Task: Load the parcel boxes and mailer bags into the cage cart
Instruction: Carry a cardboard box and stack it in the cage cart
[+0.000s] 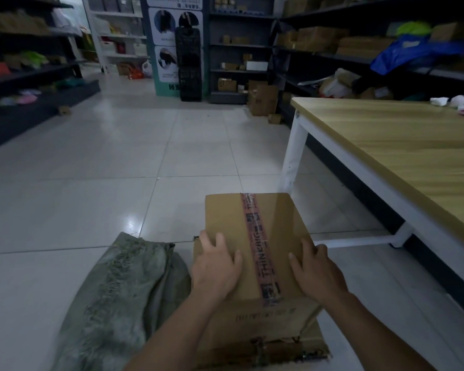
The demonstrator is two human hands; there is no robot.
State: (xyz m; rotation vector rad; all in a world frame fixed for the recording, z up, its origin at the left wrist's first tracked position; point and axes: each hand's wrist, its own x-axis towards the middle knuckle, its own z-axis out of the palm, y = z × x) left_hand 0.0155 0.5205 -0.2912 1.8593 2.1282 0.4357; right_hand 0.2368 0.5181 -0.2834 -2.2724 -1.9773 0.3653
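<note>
Parcel box (227, 216), sealed with red printed tape (258, 236), sits at lower centre of the frame, on the tiled floor or perhaps on another carton. Left hand (216, 269) and right hand (316, 271) lie flat on its lid, fingers straight and spread, gripping nothing, likely steadying it before a lift. Grey-green sack (118, 290) lies at lower left. Wooden surface (386, 135) stands at right. No cage cart shows.

We log a pale tiled floor (91, 183). Near its front edge a taped cardboard box (252, 231) sits on a second, torn carton (252, 352), and a grey-green woven sack (118, 290) lies just beside them on the left. A wood-topped table (386, 145) stands to the right on white legs, with white wads (450, 100) at its far right corner. Brown cartons (261, 100) sit at the floor's far edge.
</note>
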